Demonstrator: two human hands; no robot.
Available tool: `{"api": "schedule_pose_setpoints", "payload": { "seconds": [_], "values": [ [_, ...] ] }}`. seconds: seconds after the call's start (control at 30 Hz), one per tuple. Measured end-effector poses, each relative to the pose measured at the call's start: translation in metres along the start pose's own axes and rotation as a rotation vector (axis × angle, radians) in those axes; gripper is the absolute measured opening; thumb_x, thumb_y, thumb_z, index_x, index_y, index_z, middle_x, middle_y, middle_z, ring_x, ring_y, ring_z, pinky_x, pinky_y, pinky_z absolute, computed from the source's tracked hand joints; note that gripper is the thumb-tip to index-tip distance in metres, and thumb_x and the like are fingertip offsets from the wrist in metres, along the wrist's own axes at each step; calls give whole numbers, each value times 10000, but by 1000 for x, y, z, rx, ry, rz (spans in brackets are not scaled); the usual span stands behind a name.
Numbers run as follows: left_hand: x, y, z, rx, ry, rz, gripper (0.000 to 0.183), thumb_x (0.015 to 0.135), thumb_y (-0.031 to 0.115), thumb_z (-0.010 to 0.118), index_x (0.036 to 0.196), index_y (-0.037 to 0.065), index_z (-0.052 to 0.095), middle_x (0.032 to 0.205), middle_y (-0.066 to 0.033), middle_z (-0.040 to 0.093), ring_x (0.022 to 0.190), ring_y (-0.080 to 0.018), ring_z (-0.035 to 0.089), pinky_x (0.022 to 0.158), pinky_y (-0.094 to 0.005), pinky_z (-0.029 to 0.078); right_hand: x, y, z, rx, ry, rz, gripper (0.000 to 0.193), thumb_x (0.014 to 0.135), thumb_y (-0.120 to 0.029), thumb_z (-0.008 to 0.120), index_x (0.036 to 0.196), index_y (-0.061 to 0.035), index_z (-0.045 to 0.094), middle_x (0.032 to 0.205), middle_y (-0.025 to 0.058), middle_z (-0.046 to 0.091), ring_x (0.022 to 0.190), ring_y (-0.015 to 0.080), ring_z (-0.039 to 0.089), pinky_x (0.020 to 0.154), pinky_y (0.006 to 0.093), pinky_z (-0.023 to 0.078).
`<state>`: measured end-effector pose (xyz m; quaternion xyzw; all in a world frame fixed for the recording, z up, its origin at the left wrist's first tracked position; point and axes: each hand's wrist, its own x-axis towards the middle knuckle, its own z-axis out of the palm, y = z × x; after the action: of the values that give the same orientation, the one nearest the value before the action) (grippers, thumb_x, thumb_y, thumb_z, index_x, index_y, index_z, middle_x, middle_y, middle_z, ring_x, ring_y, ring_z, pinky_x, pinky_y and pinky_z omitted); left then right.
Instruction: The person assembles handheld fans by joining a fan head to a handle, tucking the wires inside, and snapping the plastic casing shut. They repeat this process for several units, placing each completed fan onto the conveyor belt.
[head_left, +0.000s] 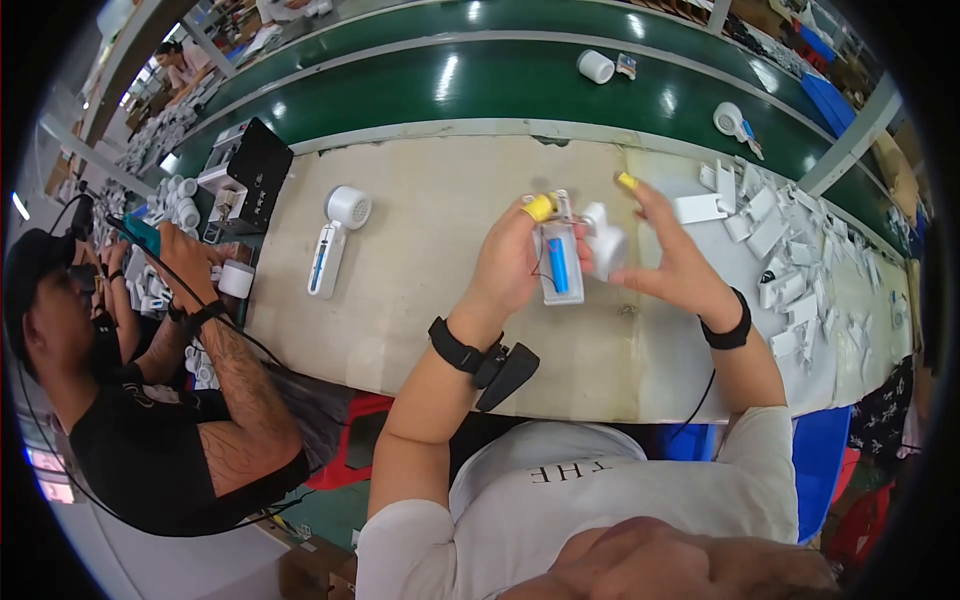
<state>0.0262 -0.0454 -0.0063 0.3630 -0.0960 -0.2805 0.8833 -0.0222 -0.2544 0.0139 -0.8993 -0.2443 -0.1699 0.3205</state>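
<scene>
My left hand [508, 262] grips an open white plastic housing [562, 291] over the middle of the table. Inside the housing lies a blue cylindrical battery [558, 264], with thin wires beside it. A white round head [607, 250], smeared by motion, sits at the housing's right side; I cannot tell how it is joined. My right hand [680, 262] is open beside it, fingers spread and thumb close to the round head. Yellow finger covers are on fingertips of both hands. To the left lies a white handheld device [325, 260] with a round head.
Loose white plastic shells [765, 225] are heaped on the table's right. A green conveyor belt [450, 85] runs behind, carrying a white round part [595, 67] and a white device [729, 119]. At left stand a black box machine [245, 175] and a co-worker [150, 400] handling a white part.
</scene>
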Motion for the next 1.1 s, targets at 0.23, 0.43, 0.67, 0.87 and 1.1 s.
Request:
{"api": "schedule_pose_setpoints", "payload": {
  "seconds": [0.23,0.43,0.67,0.87,1.1],
  "values": [
    [-15,-6,2,38,-119,10,233,885,145,409,1066,1,439,872,-147,583,684,-221,614,613,-337,528,-15,6,3,293,-86,301,686,620,4,746,1221,-72,424,1130,71,505,1066,199,511,893,321,429],
    [-16,-6,5,422,-121,-153,191,866,158,485,1012,36,483,808,-105,591,596,-165,590,536,-286,498,11,16,-16,-251,200,-371,559,596,89,724,1079,-91,507,1117,129,508,1021,300,541,842,347,476],
    [-18,-5,4,477,-124,-107,177,841,111,498,992,18,492,774,-84,596,587,-138,583,531,-263,484,15,19,-10,-317,214,-426,492,601,68,740,1022,-79,532,1104,126,505,1039,322,546,823,350,494],
    [-19,-6,5,431,-98,-79,129,790,81,518,883,-3,493,694,-78,580,534,-124,557,491,-267,460,23,15,-22,-369,142,-551,456,599,72,697,987,-114,548,1056,123,560,1029,355,574,822,374,511],
    [-19,-10,-2,1053,35,365,215,729,124,575,876,7,471,639,-111,556,522,-210,549,498,-322,412,28,-12,-40,173,-177,-20,581,696,-77,730,1218,-75,476,1183,113,495,1147,282,482,956,361,395]
  ]
}}
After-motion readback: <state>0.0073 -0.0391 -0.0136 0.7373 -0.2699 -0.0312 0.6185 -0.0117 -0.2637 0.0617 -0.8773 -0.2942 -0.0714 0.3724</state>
